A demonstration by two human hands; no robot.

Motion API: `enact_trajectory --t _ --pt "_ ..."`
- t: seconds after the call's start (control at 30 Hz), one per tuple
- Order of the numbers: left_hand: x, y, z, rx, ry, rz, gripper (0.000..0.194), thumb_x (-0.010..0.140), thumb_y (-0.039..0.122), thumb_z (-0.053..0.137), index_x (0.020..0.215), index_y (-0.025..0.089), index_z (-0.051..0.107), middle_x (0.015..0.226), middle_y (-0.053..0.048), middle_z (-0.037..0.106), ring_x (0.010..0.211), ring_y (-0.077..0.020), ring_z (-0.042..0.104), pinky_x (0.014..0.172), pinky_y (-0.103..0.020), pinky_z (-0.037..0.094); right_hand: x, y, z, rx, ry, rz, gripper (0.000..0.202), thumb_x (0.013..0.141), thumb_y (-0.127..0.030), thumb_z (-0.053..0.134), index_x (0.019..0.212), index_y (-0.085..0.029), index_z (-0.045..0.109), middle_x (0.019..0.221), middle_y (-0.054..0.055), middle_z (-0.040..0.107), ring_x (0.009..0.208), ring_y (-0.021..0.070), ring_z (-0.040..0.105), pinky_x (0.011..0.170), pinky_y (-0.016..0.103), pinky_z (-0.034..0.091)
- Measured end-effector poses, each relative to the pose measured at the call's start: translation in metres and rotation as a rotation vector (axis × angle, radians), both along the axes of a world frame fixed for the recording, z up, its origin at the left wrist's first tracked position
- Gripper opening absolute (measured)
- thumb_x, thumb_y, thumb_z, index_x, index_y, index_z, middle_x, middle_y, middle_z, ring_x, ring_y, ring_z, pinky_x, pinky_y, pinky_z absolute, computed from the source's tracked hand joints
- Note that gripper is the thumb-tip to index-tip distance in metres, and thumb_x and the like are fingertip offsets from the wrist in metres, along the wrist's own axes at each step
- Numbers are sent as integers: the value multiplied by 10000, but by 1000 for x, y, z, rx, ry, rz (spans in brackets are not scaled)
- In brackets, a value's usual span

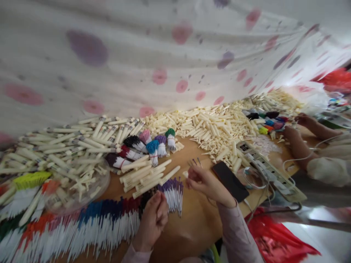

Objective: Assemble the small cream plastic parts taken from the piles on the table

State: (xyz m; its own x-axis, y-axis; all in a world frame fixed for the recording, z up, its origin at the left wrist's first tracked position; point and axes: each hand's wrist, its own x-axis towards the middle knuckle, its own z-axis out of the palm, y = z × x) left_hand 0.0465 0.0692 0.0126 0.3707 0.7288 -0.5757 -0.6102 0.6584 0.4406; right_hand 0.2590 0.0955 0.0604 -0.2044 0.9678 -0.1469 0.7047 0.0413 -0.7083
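My left hand (154,220) is closed in a loose fist over the front of the table; what it holds, if anything, is hidden. To its right, my right hand (206,182) has curled fingers, with a few thin dark-tipped pen refills (195,161) sticking up behind them. A small cream pen part (185,174) shows at its fingertips. Purple-tipped refills (173,195) lie between the hands. Beyond my left hand sits a small stack of cream pen barrels (148,175). Long rows of refills with coloured tips (106,219) spread out on the left.
Bundled refills (153,151) lie behind the barrels. Printed pen barrels (57,142) and a clear round tray (105,182) fill the left. Loose cream parts (211,124) pile along the curtain (123,65). A phone (229,180) and power strip (270,170) lie right, near another person's arms (301,146).
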Motion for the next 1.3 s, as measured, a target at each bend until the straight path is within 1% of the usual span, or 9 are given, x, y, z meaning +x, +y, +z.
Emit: enact_trajectory --t 0.17,0.4,0.5,0.63,0.73,0.83,1.0,1.13,1.3 --pt "-3 -5 -1 212 219 143 487 605 574 840 671 128 654 359 108 372 343 -19 248 354 -132 212 -44 -49 -20 31 436 16 147 968 -277 504 975 -187 619 793 17 674 718 140 637 680 240 503" --pt "-6 -4 -4 298 343 326 378 720 486 800 717 130 674 411 93 426 345 -23 298 353 -128 235 -59 -64 -43 58 389 -270 159 944 -319 559 989 -183 627 733 16 679 616 149 630 567 233 482" --pt "-8 1 -4 284 332 371 401 685 505 817 700 137 657 407 106 392 343 -17 262 344 -116 219 -65 -75 -40 42 262 -110 114 942 -278 587 909 -188 649 689 -4 660 581 130 595 547 215 432" --pt "-11 7 2 278 312 428 394 681 495 825 760 154 645 433 109 413 348 -17 248 337 -108 222 -85 -79 -33 90 -3 312 121 964 -219 562 908 -205 668 829 24 708 744 155 637 616 233 402" --pt "-15 9 7 281 301 465 388 693 491 821 777 174 612 451 108 428 356 -22 256 338 -105 236 -101 -77 -36 139 -225 590 85 952 -240 591 923 -212 666 775 12 705 630 149 604 515 258 303" --pt "-17 11 9 282 290 488 429 690 512 816 691 183 540 449 109 404 360 -25 259 336 -106 242 -111 -77 -48 201 -313 727 76 963 -249 587 959 -213 654 765 1 701 581 142 588 483 283 250" --pt "-20 11 9 281 274 483 435 699 500 814 680 183 517 482 99 420 374 -26 274 336 -107 240 -118 -80 -62 284 -256 812 129 992 -220 536 935 -207 652 846 5 703 681 147 615 523 273 334" --pt "-20 9 9 257 255 433 391 726 478 801 739 168 564 526 87 462 391 -20 279 355 -104 257 -103 -79 -42 201 -81 681 112 974 -214 559 949 -184 664 869 35 690 788 166 620 660 262 435" --pt "-17 6 8 253 203 305 356 724 420 818 776 175 565 545 93 464 388 -16 240 352 -106 222 -69 -75 -16 171 239 205 147 997 -230 479 997 -208 624 959 64 659 899 185 609 785 289 482"
